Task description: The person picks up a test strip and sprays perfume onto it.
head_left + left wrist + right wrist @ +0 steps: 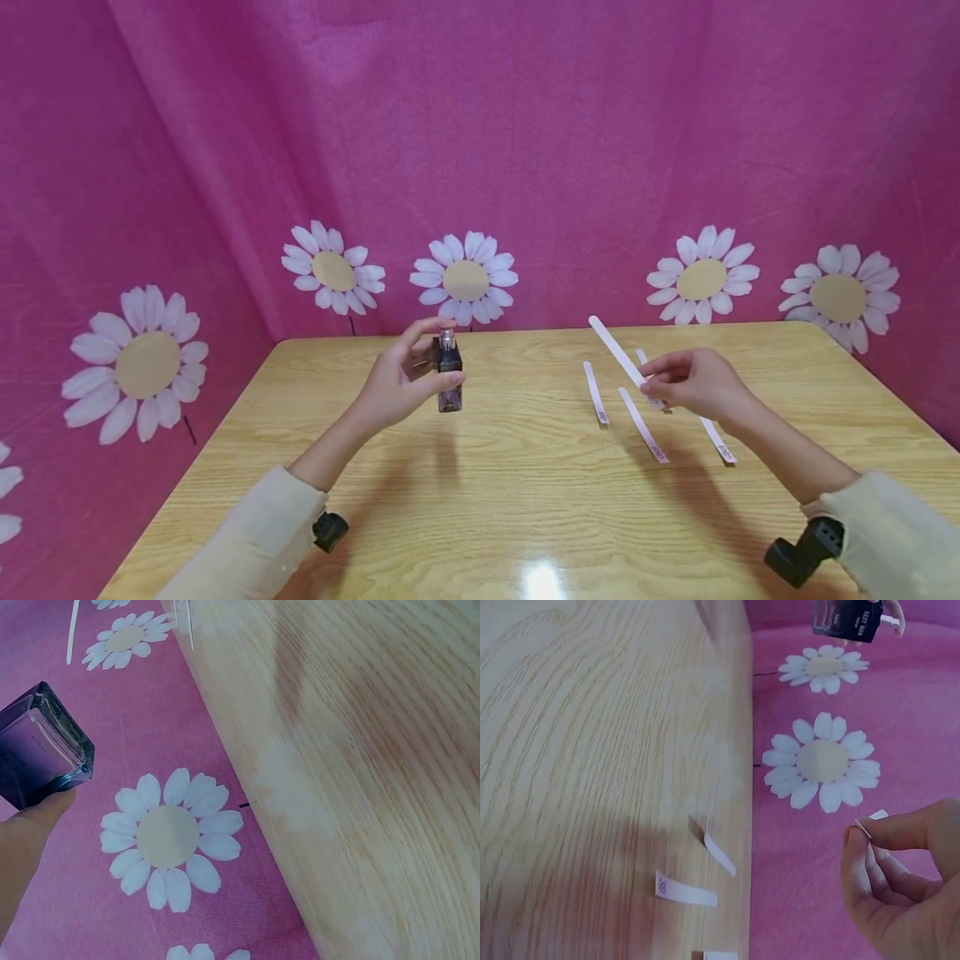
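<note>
My left hand (396, 379) grips a small dark glass perfume bottle (450, 379) upright above the table, thumb on its side and index finger on the spray top. The bottle's glass base (45, 746) shows purple in the left wrist view. Between thumb and fingertips, my right hand (697, 385) pinches one end of a white paper test strip (617, 350), which slants up toward the bottle's side. Below that hand, several more strips lie on the table, among them a left strip (595, 390), a front strip (642, 425) and a right strip (717, 440). Another is partly hidden behind the hand.
The wooden table (525, 483) reaches back to a pink curtain (525, 167) with white daisies. A black wrist camera (806, 550) is strapped at the right sleeve, and another camera (330, 531) at the left.
</note>
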{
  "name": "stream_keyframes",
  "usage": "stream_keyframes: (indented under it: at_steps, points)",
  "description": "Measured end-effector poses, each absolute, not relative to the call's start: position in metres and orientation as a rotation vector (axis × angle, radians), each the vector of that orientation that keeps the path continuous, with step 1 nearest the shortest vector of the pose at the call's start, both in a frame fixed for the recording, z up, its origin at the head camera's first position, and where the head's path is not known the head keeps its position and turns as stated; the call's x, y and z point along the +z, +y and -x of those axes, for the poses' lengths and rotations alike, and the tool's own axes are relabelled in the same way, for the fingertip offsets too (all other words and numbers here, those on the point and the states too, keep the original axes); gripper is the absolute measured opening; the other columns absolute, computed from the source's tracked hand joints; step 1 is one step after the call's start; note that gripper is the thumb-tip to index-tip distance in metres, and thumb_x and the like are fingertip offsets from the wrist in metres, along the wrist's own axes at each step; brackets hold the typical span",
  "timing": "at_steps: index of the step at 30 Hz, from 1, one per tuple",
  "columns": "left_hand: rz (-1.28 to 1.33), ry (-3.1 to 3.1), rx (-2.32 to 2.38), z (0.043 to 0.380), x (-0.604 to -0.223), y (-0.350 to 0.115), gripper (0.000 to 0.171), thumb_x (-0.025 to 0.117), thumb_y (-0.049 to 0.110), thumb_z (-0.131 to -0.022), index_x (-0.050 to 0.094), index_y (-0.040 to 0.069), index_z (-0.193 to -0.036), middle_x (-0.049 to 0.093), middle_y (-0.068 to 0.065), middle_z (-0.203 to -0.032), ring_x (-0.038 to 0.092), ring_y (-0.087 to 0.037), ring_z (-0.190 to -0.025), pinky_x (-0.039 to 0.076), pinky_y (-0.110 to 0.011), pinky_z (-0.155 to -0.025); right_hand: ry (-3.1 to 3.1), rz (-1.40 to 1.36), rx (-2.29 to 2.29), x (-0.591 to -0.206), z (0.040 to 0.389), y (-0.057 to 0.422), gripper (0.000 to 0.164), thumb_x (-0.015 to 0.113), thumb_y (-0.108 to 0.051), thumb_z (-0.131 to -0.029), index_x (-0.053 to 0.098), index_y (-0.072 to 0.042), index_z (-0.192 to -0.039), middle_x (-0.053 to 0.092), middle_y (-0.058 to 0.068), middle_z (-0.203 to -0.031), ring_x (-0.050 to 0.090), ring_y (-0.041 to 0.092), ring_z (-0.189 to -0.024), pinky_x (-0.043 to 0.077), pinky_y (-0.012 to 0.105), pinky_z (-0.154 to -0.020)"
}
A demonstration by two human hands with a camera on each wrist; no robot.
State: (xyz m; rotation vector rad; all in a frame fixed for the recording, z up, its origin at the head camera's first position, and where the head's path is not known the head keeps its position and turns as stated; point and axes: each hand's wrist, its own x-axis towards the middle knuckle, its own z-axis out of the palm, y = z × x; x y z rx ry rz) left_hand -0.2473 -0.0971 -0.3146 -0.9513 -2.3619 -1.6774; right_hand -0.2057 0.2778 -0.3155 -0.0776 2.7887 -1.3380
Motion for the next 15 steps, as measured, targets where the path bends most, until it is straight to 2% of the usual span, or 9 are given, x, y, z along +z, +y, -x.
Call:
stream_keyframes:
  at_steps: [8, 15]
  points:
    - [0.955, -2.340, -1.665, 0.247, -0.319, -0.096, 0.059, 0.075, 0.007, -0.082, 0.050, 0.020, -0.134, 0.066, -0.016, -0.119, 0.068, -0.021, -0.102, 0.054, -0.038, -0.098, 2.832, 0.082, -1.284, -0.300, 0.206, 0.263, 0.035, 0.074, -0.018, -0.083, 0.069, 0.005, -0.109, 0.073, -0.003, -0.073, 0.066, 0.002, -0.061, 0.049, 0.022, -0.053]
    - [0.942, -2.327, -1.710, 0.248, -0.320, -0.095, 0.059, 0.074, 0.006, -0.083, 0.048, 0.017, -0.135, 0.066, -0.018, -0.117, 0.068, -0.024, -0.102, 0.055, -0.040, -0.095, 2.883, 0.097, -1.198, -0.290, 0.204, 0.254, 0.032, 0.075, -0.018, -0.081, 0.072, 0.003, -0.104, 0.074, 0.001, -0.074, 0.064, 0.002, -0.062, 0.048, 0.021, -0.053]
